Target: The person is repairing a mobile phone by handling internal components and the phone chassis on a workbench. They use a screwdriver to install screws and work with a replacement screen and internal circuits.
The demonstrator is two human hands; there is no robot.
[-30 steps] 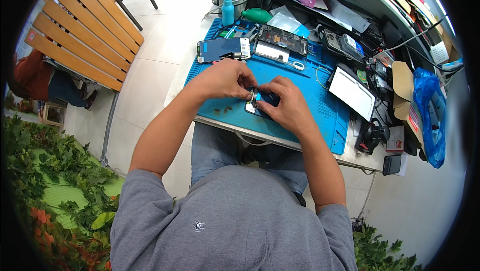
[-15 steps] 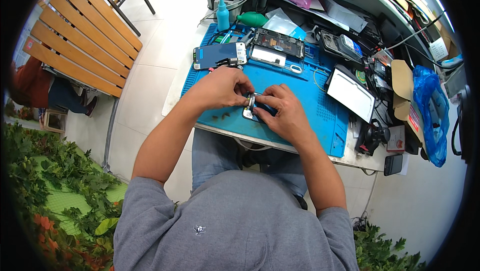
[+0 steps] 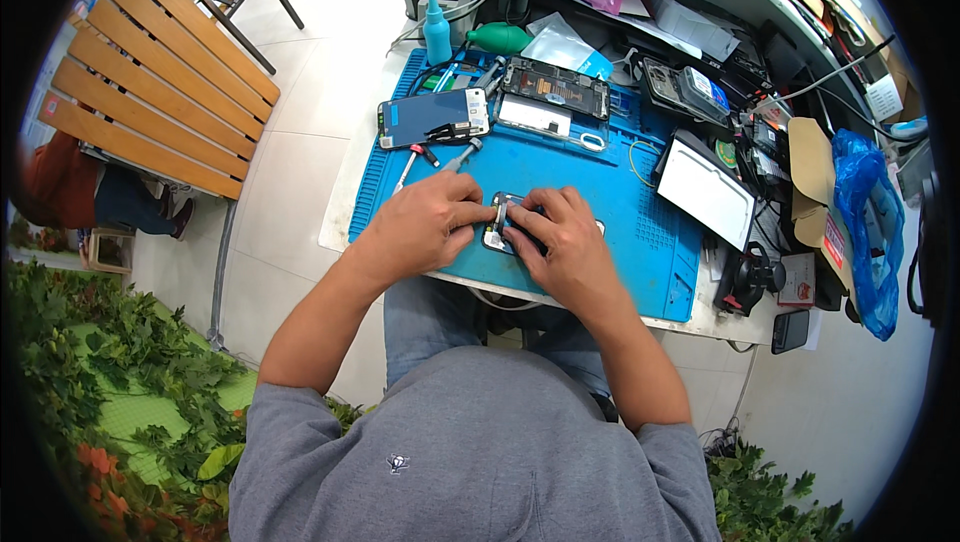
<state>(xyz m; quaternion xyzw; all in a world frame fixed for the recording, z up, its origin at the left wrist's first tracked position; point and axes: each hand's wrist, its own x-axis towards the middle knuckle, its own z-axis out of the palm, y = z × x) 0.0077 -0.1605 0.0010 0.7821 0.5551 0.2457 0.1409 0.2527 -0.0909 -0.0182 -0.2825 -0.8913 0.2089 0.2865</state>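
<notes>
A phone display panel [image 3: 497,238] lies near the front of the blue work mat, its dark face mostly hidden by my right hand. Thumb and fingers of my right hand [image 3: 566,239] grip it and press at a small silvery strip [image 3: 502,212] by its left end. From the left, my left hand [image 3: 428,225] reaches in with the index fingertip touching that same end; its thumb stands apart and its other fingers are curled. Beyond my left hand lie a red-ended screwdriver [image 3: 408,166], a grey-handled tool [image 3: 464,155] and black tweezers [image 3: 454,131].
Another phone screen [image 3: 432,119], an opened phone [image 3: 557,89], a blue bottle [image 3: 437,32] and a green air blower [image 3: 498,38] sit toward the back of the mat [image 3: 600,177]. To the right are a white panel [image 3: 703,190], a cardboard box [image 3: 812,170] and a blue plastic bag [image 3: 866,232].
My left hand has drawn back left and toward me, its pinch at the panel's end loosened to a pointing index finger. The tools behind it now show. My right hand stays on the panel.
</notes>
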